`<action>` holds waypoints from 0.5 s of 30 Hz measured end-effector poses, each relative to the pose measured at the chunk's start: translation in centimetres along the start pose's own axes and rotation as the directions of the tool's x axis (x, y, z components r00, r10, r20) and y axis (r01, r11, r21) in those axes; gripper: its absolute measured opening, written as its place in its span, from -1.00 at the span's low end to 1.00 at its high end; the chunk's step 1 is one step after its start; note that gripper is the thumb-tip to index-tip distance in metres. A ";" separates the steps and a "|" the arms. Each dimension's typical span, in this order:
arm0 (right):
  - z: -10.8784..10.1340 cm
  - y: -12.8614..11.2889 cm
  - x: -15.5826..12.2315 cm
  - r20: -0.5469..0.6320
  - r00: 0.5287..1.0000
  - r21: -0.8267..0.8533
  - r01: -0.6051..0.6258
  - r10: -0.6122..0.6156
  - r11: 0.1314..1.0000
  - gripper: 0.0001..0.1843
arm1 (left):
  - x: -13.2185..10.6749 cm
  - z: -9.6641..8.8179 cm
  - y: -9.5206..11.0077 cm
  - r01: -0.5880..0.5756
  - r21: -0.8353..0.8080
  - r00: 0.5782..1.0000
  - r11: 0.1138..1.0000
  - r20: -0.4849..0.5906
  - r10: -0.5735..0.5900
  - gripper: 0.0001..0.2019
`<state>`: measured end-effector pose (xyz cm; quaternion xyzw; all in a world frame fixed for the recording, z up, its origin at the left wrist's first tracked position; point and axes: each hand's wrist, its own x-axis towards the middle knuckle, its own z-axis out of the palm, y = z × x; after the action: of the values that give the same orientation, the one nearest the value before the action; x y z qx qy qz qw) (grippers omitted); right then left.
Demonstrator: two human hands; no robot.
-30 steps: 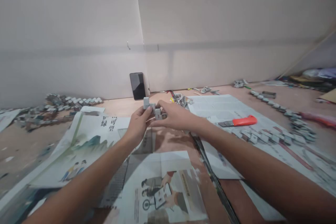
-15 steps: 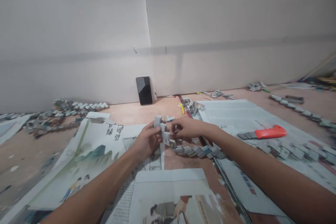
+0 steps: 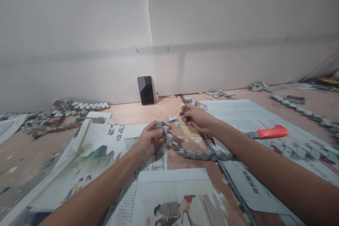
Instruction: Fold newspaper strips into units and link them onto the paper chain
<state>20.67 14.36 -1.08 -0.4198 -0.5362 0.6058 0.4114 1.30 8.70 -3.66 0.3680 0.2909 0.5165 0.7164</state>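
My left hand [image 3: 151, 139] grips the upper end of a folded-paper chain [image 3: 197, 154] between thumb and fingers. The chain's zigzag links hang from that hand and curve right along the table, passing under my right forearm. Beyond and to the right, my right hand [image 3: 194, 116] is raised off the chain, its fingers curled together. Whatever is between those fingertips is too small to make out. A small folded paper piece [image 3: 172, 118] lies on the table between my hands. More folded paper pieces [image 3: 195, 103] lie just behind my right hand.
A red-handled utility knife [image 3: 272, 132] rests on newspaper at the right. A black phone [image 3: 146, 91] leans against the white partition [image 3: 79, 42]. Other paper chains lie at the left [image 3: 66, 113] and right [image 3: 304, 111]. Printed sheets [image 3: 97, 155] cover much of the table.
My right hand has moved away from the chain's end, up and to the right toward the folded pieces. My left hand keeps its hold on the chain.
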 end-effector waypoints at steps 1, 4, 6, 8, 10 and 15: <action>0.0 -0.1 0.0 0.014 1.000 0.075 -0.017 0.016 0.997 -0.79 | 0.0 0.0 0.0 -0.005 0.003 1.000 1.000 0.010 0.005 -0.86; 0.2 -0.6 -0.5 0.063 0.998 0.231 -0.023 0.008 0.973 -0.86 | 0.1 0.0 -0.3 -0.022 0.037 1.000 0.999 -0.007 0.023 -0.83; 0.5 -1.2 -1.3 0.094 0.996 0.256 -0.015 -0.010 0.967 -0.90 | 0.3 0.1 -0.5 -0.040 0.062 0.993 0.997 -0.106 0.046 -0.81; 1.1 -2.0 -2.5 0.152 0.988 0.215 -0.026 -0.007 0.976 -0.88 | 0.5 0.2 -0.5 -0.071 0.066 0.973 0.995 -0.214 0.083 -0.79; 1.8 -2.7 -3.8 0.282 0.958 0.107 -0.083 0.050 0.991 -0.89 | 0.6 0.2 -0.4 -0.075 0.022 0.956 0.997 -0.284 0.078 -0.77; 2.8 -2.9 -5.4 0.631 0.751 -0.341 0.044 0.194 0.939 -0.81 | 0.8 -0.3 0.8 0.096 -0.224 0.916 0.970 -0.361 -0.174 -0.92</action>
<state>19.81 8.65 2.37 -0.2656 -0.7232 0.6306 0.0944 0.86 9.65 -3.19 0.1658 0.3946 0.5535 0.7145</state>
